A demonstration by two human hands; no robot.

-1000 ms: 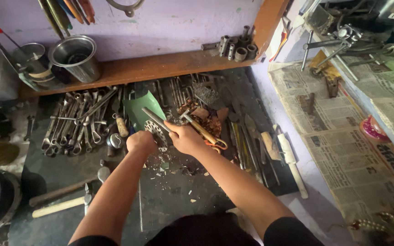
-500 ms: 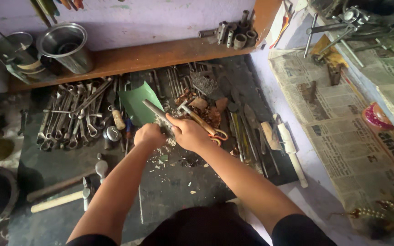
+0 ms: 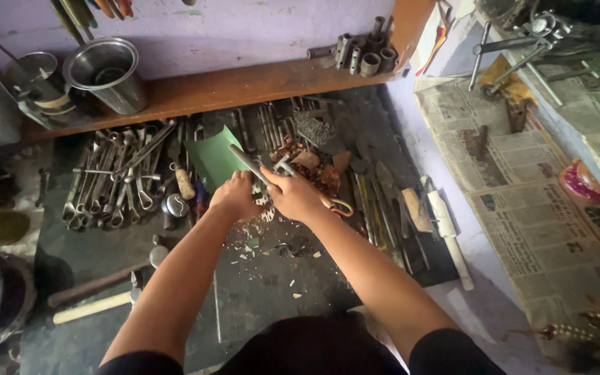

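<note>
Dark workbench (image 3: 300, 278) strewn with spanners (image 3: 116, 184) on the left; my left hand (image 3: 234, 198) pinches a small pale sheet piece (image 3: 264, 203), and my right hand (image 3: 294, 196) is closed on the scissors (image 3: 282, 177), mid-cut. Next, I judge, steady closing along the line.

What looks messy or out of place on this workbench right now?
Pale scraps lie scattered over the dark mat just below both hands, left hand and right hand. Spanners sit heaped, not in rows.
</note>
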